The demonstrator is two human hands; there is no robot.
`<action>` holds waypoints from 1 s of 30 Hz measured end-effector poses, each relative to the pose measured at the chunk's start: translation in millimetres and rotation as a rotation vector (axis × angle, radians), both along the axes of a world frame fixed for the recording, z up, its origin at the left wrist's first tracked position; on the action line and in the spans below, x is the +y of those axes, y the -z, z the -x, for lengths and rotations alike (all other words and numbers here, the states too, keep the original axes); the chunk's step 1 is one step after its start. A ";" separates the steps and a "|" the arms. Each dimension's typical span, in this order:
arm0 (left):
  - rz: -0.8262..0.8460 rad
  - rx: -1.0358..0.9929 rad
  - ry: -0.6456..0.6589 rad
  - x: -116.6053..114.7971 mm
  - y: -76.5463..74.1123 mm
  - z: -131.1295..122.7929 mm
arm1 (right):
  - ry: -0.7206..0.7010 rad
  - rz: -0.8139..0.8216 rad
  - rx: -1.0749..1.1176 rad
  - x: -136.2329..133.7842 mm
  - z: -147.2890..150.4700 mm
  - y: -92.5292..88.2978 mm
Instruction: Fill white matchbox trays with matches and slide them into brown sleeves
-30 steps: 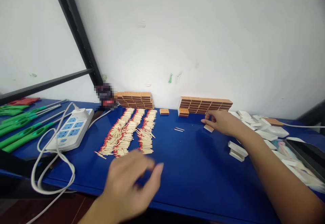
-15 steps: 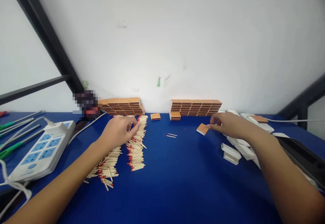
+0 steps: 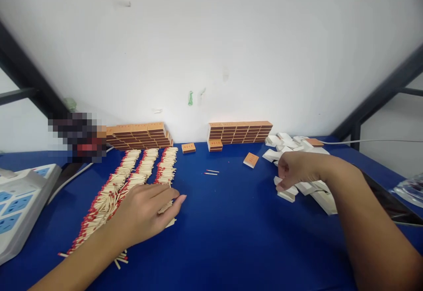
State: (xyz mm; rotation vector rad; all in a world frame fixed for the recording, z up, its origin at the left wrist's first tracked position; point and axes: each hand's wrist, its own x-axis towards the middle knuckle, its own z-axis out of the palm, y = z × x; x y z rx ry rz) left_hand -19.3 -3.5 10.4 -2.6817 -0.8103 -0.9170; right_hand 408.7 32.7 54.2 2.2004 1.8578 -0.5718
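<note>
Our left hand (image 3: 142, 209) curls over rows of matches (image 3: 167, 163), thumb and forefinger tips close; we cannot tell whether they pinch any. Our right hand (image 3: 297, 170) bends to a white tray (image 3: 288, 194) on the blue table (image 3: 228, 238), its grip unclear.

Bare left hand (image 3: 142, 211), right hand (image 3: 302, 167), forearms (image 3: 82, 256)
</note>
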 end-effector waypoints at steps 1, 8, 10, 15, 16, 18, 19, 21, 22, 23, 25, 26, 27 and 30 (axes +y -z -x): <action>0.018 -0.006 -0.001 1.2 0.6 1.1 | -0.024 0.019 -0.004 2.3 -1.1 2.9; 0.083 -0.055 -0.007 1.9 3.3 2.7 | -0.232 -0.149 0.261 0.7 16.4 -1.5; 0.114 -0.053 0.001 1.0 5.1 0.3 | -0.325 -0.253 0.447 -5.9 41.4 -4.9; 0.169 -0.072 0.007 1.3 8.2 -3.0 | -0.443 -0.253 0.731 -19.3 101.9 8.0; 0.184 -0.075 0.001 1.2 8.2 -3.1 | -0.427 -0.246 0.803 -21.0 109.5 13.1; 0.216 -0.072 -0.016 0.4 8.1 -3.5 | -0.388 -0.191 0.959 -24.4 120.5 23.0; 0.231 -0.059 -0.029 -0.4 8.1 -4.0 | -0.374 -0.155 1.011 -26.1 124.4 27.3; 0.251 -0.014 -0.057 -2.1 9.0 -5.9 | -0.390 -0.120 0.994 -29.5 129.7 34.0; 0.257 0.009 -0.064 -2.9 9.9 -7.1 | -0.414 -0.131 0.930 -30.6 131.1 36.2; 0.263 0.026 -0.069 -3.6 11.0 -8.3 | -0.437 -0.154 0.858 -31.0 131.5 38.0; 0.277 0.043 -0.065 -4.7 13.7 -10.7 | -0.461 -0.219 0.742 -28.4 130.0 41.2; 0.283 0.047 -0.060 -5.0 14.9 -11.8 | -0.450 -0.265 0.701 -25.4 128.3 43.2; 0.290 0.051 -0.057 -5.4 16.0 -12.8 | -0.425 -0.321 0.664 -21.5 126.2 45.9; 0.311 0.065 -0.061 -6.7 17.9 -15.9 | -0.360 -0.511 0.509 -7.5 121.3 57.6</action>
